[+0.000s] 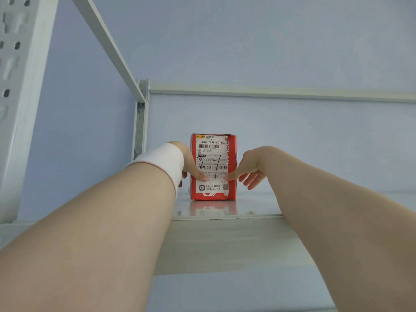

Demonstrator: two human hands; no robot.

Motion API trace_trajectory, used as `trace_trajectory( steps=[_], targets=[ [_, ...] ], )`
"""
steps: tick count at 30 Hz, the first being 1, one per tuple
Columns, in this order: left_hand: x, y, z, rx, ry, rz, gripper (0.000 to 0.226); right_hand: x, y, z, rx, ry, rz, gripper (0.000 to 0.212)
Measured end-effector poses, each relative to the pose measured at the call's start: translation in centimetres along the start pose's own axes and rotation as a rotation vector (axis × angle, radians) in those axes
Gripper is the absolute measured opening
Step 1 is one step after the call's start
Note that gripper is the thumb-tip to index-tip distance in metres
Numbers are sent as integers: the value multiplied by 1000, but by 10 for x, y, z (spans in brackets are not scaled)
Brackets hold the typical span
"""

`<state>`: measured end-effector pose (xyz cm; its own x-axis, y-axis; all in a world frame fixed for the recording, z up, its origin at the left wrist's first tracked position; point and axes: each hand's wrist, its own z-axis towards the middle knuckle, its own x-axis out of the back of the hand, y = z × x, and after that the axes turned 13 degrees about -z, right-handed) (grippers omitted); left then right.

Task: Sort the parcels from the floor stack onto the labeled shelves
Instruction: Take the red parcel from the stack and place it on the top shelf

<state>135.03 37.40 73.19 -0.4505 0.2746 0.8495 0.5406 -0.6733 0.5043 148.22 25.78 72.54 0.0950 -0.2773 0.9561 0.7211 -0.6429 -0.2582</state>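
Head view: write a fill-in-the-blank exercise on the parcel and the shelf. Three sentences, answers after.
1. The cardboard parcel standing on the pale metal shelf is coloured ____.
2. The black handwriting on its white shipping label starts with the digit ____.
3. The white wristband sits on the ____ arm.

Missing words: red; 2; left.

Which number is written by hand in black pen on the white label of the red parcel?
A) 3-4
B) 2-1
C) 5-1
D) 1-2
B: the white label of the red parcel, which stands upright on the shelf, bears a hand-drawn 2-1.
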Motion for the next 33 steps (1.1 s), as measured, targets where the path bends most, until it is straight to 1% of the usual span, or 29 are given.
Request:
trace_trajectory(
  steps=[2,3,6,9,13,16,19,24,26,29,31,33],
  targets=[
    [3,-1,-2,-13,-17,26,73,1,1,-7,1,25,-47,76],
    [5,-1,-8,1,-1,66,74,1,2,-13,9,35,-70,79],
    [7,-5,-20,39,14,145,80,1,4,-31,32,102,-123,84],
    [4,-3,-39,56,62,143,76,2,10,-53,56,129,-155,87],
    [-2,11,-80,4,165,108,65,8,23,-85,94,179,-188,80],
    [-10,20,-109,-15,232,105,64,7,36,-105,112,210,-191,81],
    [-22,26,-137,-1,266,115,67,1,48,-125,136,219,-172,83],
    [-31,32,-196,-29,306,129,61,2,63,-174,221,283,-142,72],
    [-28,29,-219,-50,346,124,54,5,64,-194,278,310,-94,69],
    [-24,21,-247,-94,410,80,36,4,59,-220,346,339,-44,64],
    [-26,15,-268,-108,432,54,46,-2,53,-240,377,355,-55,59],
    [-30,8,-286,-138,453,29,48,-11,45,-255,416,383,-48,56]
  ],
)
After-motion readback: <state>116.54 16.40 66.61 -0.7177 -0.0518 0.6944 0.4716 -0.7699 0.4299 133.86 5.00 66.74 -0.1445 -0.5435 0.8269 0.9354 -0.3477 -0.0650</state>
